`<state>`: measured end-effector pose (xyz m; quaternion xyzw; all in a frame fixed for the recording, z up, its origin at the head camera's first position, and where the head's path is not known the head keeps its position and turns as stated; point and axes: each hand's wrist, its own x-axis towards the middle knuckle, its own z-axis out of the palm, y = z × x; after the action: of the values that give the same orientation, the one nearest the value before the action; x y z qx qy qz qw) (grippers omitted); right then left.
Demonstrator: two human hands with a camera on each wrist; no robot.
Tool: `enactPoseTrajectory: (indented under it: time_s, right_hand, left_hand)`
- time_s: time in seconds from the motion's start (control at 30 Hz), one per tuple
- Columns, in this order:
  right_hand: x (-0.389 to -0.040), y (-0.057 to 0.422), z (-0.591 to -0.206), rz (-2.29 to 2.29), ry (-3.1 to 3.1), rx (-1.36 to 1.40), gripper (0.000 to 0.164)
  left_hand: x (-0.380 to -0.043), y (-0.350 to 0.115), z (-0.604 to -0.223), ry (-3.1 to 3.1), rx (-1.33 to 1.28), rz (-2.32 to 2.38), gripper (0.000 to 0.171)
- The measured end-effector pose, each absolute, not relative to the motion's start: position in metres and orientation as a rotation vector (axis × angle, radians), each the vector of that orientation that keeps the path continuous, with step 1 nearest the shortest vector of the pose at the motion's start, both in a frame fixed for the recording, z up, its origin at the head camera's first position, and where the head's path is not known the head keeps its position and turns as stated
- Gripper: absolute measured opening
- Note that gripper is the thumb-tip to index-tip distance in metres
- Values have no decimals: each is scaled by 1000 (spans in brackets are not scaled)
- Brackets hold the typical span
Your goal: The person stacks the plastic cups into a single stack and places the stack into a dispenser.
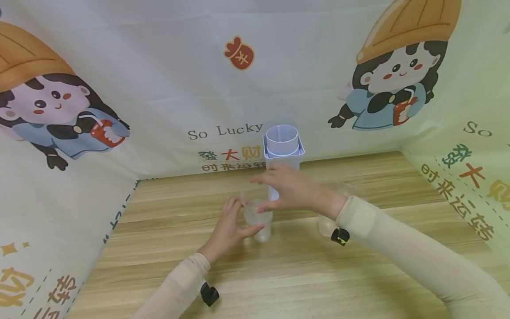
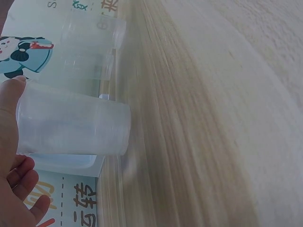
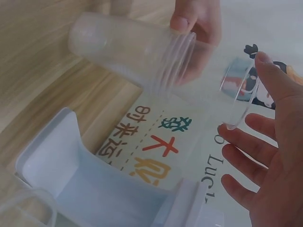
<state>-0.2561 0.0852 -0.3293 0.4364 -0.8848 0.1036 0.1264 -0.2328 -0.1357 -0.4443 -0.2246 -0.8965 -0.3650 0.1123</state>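
Clear plastic cups (image 1: 261, 234) stand nested on the table in front of me. My left hand (image 1: 229, 228) grips them from the left, with thumb and fingers on opposite sides in the left wrist view. A further clear cup (image 3: 208, 90) sits partly inside the top one, its rim well above the ridged rims of the stack (image 3: 118, 52). Above it, my right hand (image 1: 292, 188) holds that rim between thumb and forefinger, the other fingers spread. The right hand partly covers the cups in the head view.
A pale lavender-white holder (image 1: 282, 139) with a round open top stands behind the cups near the back wall. More clear cups (image 1: 326, 226) stand to the right, partly behind my right wrist. Printed cloth (image 1: 167, 88) encloses the wooden table (image 1: 151, 248).
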Motion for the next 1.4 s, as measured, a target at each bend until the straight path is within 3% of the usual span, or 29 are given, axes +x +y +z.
enactPoseTrajectory:
  time_s: [1.4]
  right_hand:
    - [-257,78,-372,282,-2608,1286,70]
  left_hand:
    - [-233,-137,-446,-2611,-667,-1073,67]
